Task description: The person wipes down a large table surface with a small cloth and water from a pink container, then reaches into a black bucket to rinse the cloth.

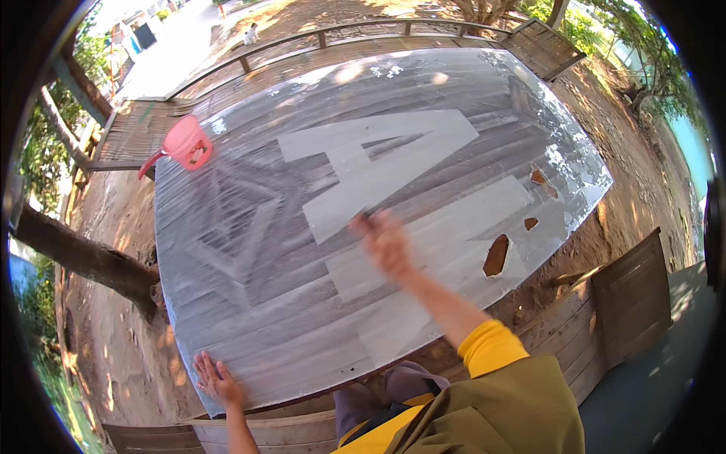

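Note:
A large weathered sheet panel lies before me, with a pale painted letter, more pale shapes and streaks on its grey surface. Several ragged holes show near its right side. My right hand, blurred, is closed around a small dark object at the lower end of the letter; what the object is cannot be told. Flat on the near left corner of the panel rests my left hand, fingers spread, holding nothing. A pink plastic dipper stands at the far left edge, its handle over the side.
Slatted benches with a wooden rail run along the far side. A wooden bench stands near right, and a tree trunk leans at the left. Bare ground surrounds the panel. A small animal is far off.

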Available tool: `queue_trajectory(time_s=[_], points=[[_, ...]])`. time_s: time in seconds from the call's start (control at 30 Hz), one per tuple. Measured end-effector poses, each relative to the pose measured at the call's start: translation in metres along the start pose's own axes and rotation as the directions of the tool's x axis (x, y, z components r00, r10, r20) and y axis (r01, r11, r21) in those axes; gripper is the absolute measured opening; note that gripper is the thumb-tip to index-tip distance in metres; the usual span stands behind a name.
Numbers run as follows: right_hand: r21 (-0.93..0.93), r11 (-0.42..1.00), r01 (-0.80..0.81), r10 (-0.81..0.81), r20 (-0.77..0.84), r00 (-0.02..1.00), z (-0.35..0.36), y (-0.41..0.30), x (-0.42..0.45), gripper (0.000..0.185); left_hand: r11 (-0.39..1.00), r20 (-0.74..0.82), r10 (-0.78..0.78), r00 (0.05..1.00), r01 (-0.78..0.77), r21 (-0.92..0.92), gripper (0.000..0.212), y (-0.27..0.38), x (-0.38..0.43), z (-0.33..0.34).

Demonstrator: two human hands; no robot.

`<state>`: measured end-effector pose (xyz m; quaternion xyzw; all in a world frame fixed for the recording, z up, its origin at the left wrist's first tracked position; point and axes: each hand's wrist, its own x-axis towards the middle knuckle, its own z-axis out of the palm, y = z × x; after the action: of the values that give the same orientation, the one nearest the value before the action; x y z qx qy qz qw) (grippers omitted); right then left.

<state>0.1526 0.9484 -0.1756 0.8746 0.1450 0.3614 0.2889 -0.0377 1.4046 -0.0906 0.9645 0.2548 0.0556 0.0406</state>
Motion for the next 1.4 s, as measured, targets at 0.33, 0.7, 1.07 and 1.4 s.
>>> queue_trajectory(time_s=[0.33, 0.7, 1.07, 1.4], points=[[0.046, 0.578, -0.815, 0.65, 0.578, 0.493, 0.022, 0.238, -0.105, 0.051, 0.998, -0.021, 0.048, 0.999, -0.047, 0.048, 0.048, -0.006, 0.003, 0.01], [0.867, 0.158, -0.472, 0.142, 0.453, 0.88, -0.093, 0.042, 0.019, 0.03, 0.996, -0.012, 0.084, 0.996, -0.084, 0.027, 0.049, -0.02, 0.004, 0.01], [0.492, 0.741, -0.458, 0.298, 0.37, 0.88, -0.134, 0.043, -0.061, 0.046, 0.999, 0.017, 0.029, 0.999, -0.03, 0.046, 0.048, -0.008, 0.005, 0.005], [-0.101, 0.404, -0.909, 0.789, 0.54, 0.291, -0.081, 0.263, -0.2, 0.045, 0.99, -0.067, 0.138, 0.988, -0.135, 0.039, 0.047, -0.027, 0.021, 0.041]])
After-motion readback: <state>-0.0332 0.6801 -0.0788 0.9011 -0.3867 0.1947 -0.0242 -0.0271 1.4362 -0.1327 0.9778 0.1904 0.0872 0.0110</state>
